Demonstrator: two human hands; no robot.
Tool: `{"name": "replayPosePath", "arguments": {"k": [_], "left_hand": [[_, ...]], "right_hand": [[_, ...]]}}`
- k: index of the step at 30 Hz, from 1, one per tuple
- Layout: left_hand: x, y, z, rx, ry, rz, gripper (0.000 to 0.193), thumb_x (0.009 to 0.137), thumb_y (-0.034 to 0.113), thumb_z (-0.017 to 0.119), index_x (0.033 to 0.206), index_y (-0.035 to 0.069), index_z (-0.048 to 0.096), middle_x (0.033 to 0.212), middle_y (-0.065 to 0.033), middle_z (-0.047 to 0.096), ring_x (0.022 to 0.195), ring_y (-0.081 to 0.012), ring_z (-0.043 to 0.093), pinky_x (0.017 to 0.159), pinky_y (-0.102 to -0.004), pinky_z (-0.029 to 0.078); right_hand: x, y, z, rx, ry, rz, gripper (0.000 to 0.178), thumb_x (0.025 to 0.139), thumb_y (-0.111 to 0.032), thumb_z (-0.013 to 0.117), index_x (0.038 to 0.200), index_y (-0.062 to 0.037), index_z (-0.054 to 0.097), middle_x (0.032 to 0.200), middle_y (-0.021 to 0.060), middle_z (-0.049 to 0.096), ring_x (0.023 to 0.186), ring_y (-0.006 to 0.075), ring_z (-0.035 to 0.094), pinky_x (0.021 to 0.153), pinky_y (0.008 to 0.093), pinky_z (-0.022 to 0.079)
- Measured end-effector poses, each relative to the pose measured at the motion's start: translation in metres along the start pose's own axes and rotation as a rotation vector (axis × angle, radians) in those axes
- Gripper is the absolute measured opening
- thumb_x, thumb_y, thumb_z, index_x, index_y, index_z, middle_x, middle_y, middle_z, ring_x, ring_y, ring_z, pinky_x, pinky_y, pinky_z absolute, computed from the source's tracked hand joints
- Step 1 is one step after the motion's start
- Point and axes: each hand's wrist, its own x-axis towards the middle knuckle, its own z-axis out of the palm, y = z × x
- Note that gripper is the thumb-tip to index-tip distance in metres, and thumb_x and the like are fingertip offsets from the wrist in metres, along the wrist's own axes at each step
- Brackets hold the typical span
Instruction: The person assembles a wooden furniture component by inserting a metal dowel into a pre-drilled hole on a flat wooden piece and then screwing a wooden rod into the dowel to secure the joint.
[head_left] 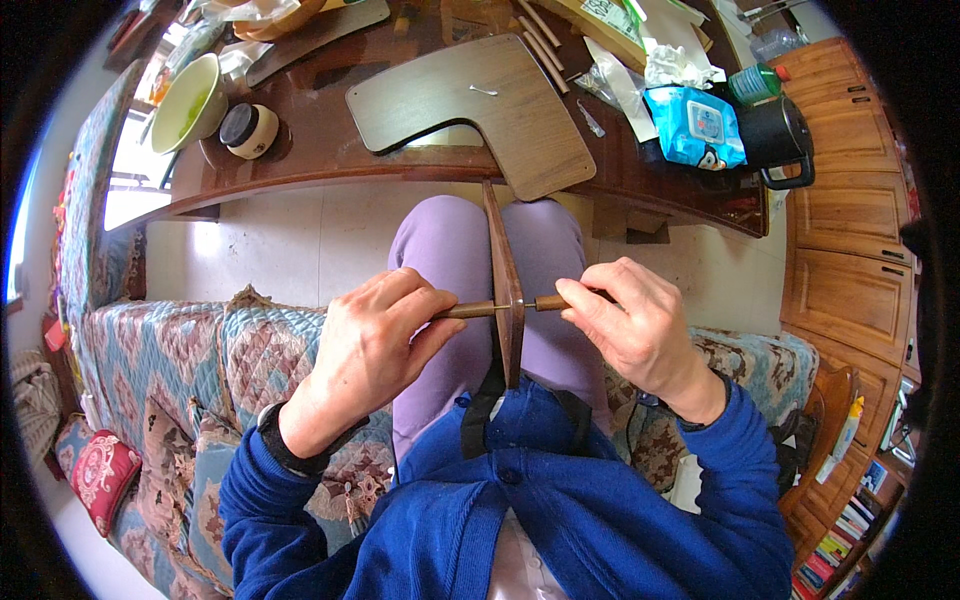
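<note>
The board (508, 272) (brown, thin) stands edge-up.

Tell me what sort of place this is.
Probably a home's living room: there is a sofa draped in quilted blue-and-brown patterned fabric, a red cushion with a pale ornate design, and tall brown wooden cabinets with panelled doors.

Pale floor (290, 260); glossy dark-brown table (318, 150); quilted floral sofa (270, 345); wooden cabinets (845, 215) along right.
</note>
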Motion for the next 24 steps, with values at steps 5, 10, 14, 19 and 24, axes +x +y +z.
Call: {"name": "replayPosePath", "arguments": {"k": [5, 10, 14, 19, 24], "left_hand": [[0.0, -0.002, 0.002, -0.003, 0.005, 0.015, 0.017, 0.083, 0.013, 0.08, 0.093, 0.004, 0.07, 0.085, -0.0091, 0.064, 0.075, -0.0288, 0.065, 0.066, -0.0397, 0.053], [0.002, -0.006, 0.005, -0.003, 0.018, 0.041, 0.017, 0.083, 0.015, 0.08, 0.091, 0.006, 0.067, 0.084, -0.0077, 0.062, 0.076, -0.0292, 0.065, 0.067, -0.0406, 0.053], [0.002, -0.006, 0.008, -0.006, 0.022, 0.019, 0.017, 0.083, 0.016, 0.08, 0.091, 0.007, 0.067, 0.084, -0.0068, 0.062, 0.074, -0.0285, 0.065, 0.065, -0.0398, 0.053], [0.001, -0.004, 0.007, -0.024, -0.019, -0.024, 0.017, 0.084, 0.014, 0.081, 0.092, 0.006, 0.069, 0.084, -0.0075, 0.063, 0.071, -0.0272, 0.066, 0.062, -0.0384, 0.054], [0.002, -0.009, 0.008, -0.042, -0.016, 0.069, 0.018, 0.084, 0.007, 0.082, 0.096, 0.002, 0.071, 0.085, -0.0105, 0.066, 0.069, -0.0269, 0.067, 0.061, -0.0379, 0.054]], "right_hand": [[0.001, 0.006, 0.0, 0.012, 0.012, -0.045, 0.024, 0.077, -0.007, 0.074, 0.098, 0.0006, 0.068, 0.089, 0.0081, 0.059, 0.076, 0.0244, 0.063, 0.062, 0.0339, 0.055], [0.002, 0.008, -0.006, 0.009, -0.055, -0.075, 0.035, 0.071, -0.002, 0.081, 0.103, 0.0009, 0.068, 0.091, 0.0106, 0.062, 0.074, 0.027, 0.066, 0.061, 0.0373, 0.055], [0.002, 0.006, -0.005, -0.027, -0.079, -0.079, 0.036, 0.072, -0.004, 0.081, 0.104, 0.0015, 0.069, 0.091, 0.0109, 0.063, 0.073, 0.0264, 0.066, 0.061, 0.0364, 0.055], [0.003, 0.008, -0.005, -0.027, -0.061, -0.101, 0.035, 0.074, -0.008, 0.08, 0.106, 0.0015, 0.069, 0.089, 0.0116, 0.063, 0.072, 0.0259, 0.065, 0.06, 0.0363, 0.055], [0.004, 0.008, -0.009, -0.073, -0.07, -0.179, 0.032, 0.077, -0.01, 0.079, 0.105, 0.0009, 0.069, 0.086, 0.0113, 0.063, 0.069, 0.0248, 0.065, 0.057, 0.0359, 0.054]]}}
